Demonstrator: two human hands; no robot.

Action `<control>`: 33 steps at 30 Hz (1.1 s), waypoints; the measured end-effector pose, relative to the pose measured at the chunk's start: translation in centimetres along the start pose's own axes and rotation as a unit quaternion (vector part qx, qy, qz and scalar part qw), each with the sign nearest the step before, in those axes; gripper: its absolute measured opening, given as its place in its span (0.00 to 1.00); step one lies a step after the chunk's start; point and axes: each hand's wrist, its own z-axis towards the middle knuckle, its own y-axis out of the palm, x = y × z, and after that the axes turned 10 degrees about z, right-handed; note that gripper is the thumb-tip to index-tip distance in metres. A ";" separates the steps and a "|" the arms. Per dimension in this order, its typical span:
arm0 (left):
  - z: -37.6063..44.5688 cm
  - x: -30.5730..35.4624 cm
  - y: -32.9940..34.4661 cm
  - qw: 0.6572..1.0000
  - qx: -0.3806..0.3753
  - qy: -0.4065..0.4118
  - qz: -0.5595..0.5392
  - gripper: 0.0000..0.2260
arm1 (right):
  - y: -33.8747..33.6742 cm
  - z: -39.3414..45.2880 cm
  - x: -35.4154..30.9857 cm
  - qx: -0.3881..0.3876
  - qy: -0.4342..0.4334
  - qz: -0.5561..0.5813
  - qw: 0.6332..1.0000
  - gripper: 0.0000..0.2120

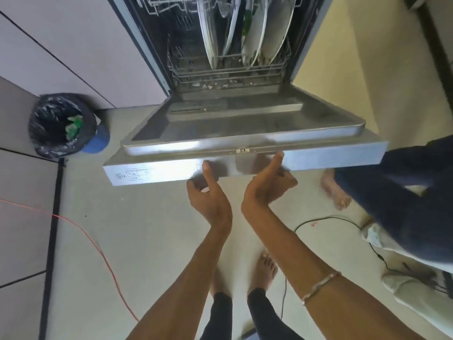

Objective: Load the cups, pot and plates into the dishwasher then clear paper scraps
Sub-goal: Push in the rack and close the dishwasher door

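The dishwasher door [245, 133] hangs open, steel inner face up, its front edge close to me. Both hands grip that edge from below: my left hand [208, 192] has its thumb on the front face and fingers curled underneath, and my right hand [267, 185] has its thumb up against the edge near the latch [242, 150]. Inside, several white plates [257, 33] stand on edge in the lower rack [228, 69]. Small scraps [213, 85] lie at the bottom of the tub opening. No cups or pot show.
A bin lined with a black bag [61, 123], holding green and white scraps, stands on the floor to the left. Another person's leg and bare foot [335, 190] are at the right. An orange cord [98, 249] and a black cable [326, 219] cross the floor.
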 end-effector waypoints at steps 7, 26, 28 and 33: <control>3.7 7.0 1.8 0.992 -0.012 0.125 -0.017 0.10 | 2.7 2.0 -5.4 -0.139 -0.222 -0.078 0.962 0.15; 10.9 17.3 6.2 0.812 0.095 0.535 0.214 0.15 | 15.8 8.1 -14.8 -0.209 -0.726 -0.373 0.538 0.24; 11.2 18.1 7.5 0.790 0.061 0.547 0.271 0.19 | 16.8 8.0 -15.4 -0.199 -0.723 -0.368 0.549 0.24; 12.6 19.0 9.0 0.757 0.071 0.554 0.339 0.24 | 18.3 7.9 -16.4 -0.209 -0.715 -0.361 0.561 0.25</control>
